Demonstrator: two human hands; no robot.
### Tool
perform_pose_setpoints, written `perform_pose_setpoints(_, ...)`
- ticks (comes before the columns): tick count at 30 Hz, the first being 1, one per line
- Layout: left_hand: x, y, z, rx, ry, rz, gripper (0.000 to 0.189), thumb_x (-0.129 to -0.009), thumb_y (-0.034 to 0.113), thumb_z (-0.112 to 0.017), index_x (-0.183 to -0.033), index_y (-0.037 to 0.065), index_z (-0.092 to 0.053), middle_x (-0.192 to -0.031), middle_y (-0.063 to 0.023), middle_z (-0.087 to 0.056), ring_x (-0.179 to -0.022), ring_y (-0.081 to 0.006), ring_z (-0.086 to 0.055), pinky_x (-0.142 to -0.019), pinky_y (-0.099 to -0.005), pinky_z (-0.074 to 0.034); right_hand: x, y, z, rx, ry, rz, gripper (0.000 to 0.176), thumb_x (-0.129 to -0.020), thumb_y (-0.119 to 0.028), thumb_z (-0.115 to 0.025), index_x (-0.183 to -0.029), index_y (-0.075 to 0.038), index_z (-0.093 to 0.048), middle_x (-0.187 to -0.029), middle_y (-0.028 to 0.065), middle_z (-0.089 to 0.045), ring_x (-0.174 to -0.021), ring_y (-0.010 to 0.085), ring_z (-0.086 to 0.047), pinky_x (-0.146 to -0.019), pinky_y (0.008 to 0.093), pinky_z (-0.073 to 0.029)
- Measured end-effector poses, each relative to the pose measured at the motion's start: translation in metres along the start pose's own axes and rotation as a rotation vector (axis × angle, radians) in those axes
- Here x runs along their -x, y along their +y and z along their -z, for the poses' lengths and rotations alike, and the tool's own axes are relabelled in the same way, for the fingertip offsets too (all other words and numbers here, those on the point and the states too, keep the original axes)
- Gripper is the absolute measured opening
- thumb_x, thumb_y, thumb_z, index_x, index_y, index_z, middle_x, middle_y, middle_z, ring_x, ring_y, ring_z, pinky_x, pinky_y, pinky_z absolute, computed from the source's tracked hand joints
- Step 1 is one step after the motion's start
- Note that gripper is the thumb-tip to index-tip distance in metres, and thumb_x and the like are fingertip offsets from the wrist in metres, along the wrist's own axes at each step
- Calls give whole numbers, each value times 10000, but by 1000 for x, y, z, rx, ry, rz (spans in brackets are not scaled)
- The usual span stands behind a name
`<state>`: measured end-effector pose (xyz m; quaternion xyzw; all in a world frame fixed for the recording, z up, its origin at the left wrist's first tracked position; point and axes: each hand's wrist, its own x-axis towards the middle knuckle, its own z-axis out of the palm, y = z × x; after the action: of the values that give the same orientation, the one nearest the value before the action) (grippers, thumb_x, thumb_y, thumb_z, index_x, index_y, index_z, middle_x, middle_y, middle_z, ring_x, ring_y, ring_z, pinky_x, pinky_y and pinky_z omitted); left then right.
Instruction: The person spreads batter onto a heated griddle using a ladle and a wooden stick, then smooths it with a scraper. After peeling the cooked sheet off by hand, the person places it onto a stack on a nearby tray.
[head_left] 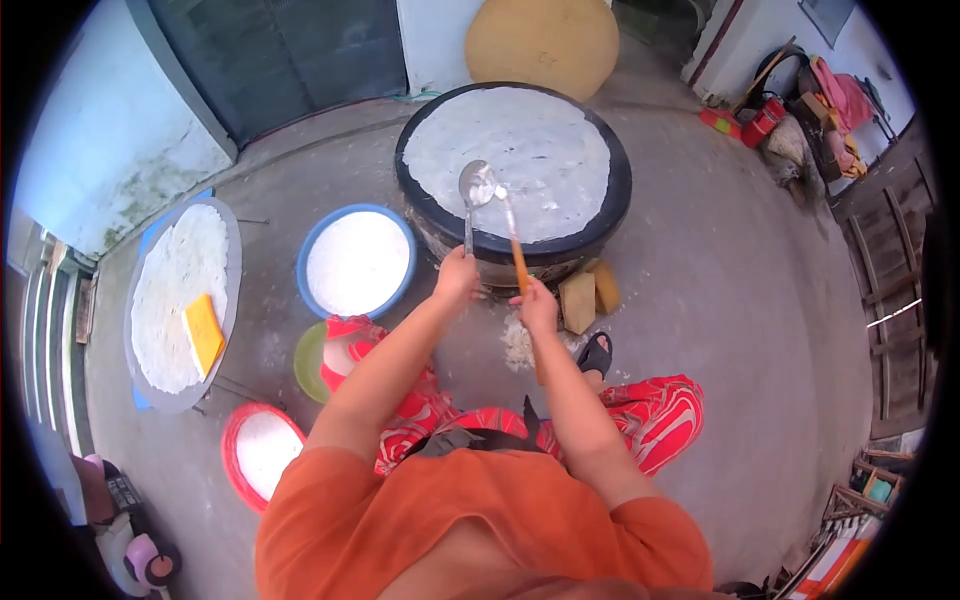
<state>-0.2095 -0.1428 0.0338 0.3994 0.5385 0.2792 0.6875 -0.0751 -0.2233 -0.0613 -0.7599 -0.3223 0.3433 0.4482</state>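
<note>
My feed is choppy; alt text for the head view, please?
Left hand holds a metal ladle, right hand a wooden-handled tool, their ends over a black-rimmed griddle with a white layer. A blue basin of white material stands left.

Bare floor (760, 300) is left open to the right of the black-rimmed griddle (415, 190). On the left, passage is narrowed by the blue-rimmed basin (358, 262) and the round tray (235, 270); below the griddle, low reach is obstructed by wooden blocks (577, 303).
</note>
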Motion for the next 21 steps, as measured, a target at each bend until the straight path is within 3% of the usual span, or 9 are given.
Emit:
perform_pose_setpoints(2,-6,-3,-6,-25,6,-4,143,-881,159,-360,-945,63,-444,-641,-53,-438,-449,-131,-395,-368,-272,-341,6,-24,-9,-247,-112,-133,312,-902,-155,-400,-1189,-80,-499,-615,62,-614,-442,118,-531,-473,273,-439)
perform_pose_setpoints(4,-3,10,-5,-19,30,-1,152,-879,164,-365,-919,38,-439,-632,-58,-430,-443,-138,-390,-361,-260,-340,2,-32,2,-159,-82,-33,307,-900,-158,-413,-1180,-85,-512,-613,61,-613,-442,113,-528,-460,265,-432)
perform_pose_setpoints(6,-5,24,13,585,-120,295,163,-889,166,-372,-899,19,-440,-633,-52,-429,-447,-131,-393,-364,-239,-345,-2,-31,14,-69,-53,66,301,-897,-162,-426,-1171,-89,-526,-612,60,-612,-442,108,-525,-448,257,-425)
perform_pose_setpoints(8,3,35,33,1008,-461,407,273,-914,176,-368,-1088,-20,-443,-670,-26,-431,-460,-75,-370,-380,-197,-343,-5,-29,25,-40,121,504,298,-887,-160,-464,-1167,-89,-537,-600,55,-602,-455,92,-515,-435,249,-419)
perform_pose_setpoints(10,15,43,41,1291,-769,469,347,-917,164,-358,-1189,-49,-390,-663,-27,-422,-459,-78,-384,-380,-207,-361,3,-48,37,-147,113,507,302,-887,-160,-484,-1178,-100,-536,-584,18,-554,-437,64,-455,-414,218,-385)
perform_pose_setpoints(14,41,62,40,1439,-969,506,361,-916,161,-359,-1198,-62,-387,-669,-33,-411,-458,-86,-387,-375,-209,-357,9,-76,50,-532,-100,321,306,-895,-180,-497,-1195,-132,-527,-594,-43,-422,-405,26,-313,-366,166,-262)
perform_pose_setpoints(16,52,68,42,1497,-1078,435,394,-919,152,-349,-1234,-85,-345,-659,-34,-399,-452,-88,-390,-367,-209,-362,13,-89,56,-725,-215,8,335,-888,-193,-513,-1217,-131,-501,-582,-54,-396,-406,22,-292,-355,167,-229)
perform_pose_setpoints(20,69,82,62,1563,-1167,334,410,-926,142,-329,-1263,-90,-301,-657,-37,-398,-448,-92,-394,-362,-213,-374,-3,-66,46,-447,-197,-89,357,-877,-226,-530,-1224,-151,-490,-592,-65,-369,-409,20,-263,-341,189,-199)
perform_pose_setpoints(21,71,84,72,1563,-1153,287,409,-927,138,-325,-1265,-91,-297,-657,-37,-396,-448,-92,-396,-359,-213,-374,-14,-48,43,-313,-101,-99,350,-870,-236,-520,-1205,-133,-507,-645,13,-524,-452,117,-451,-390,257,-348)
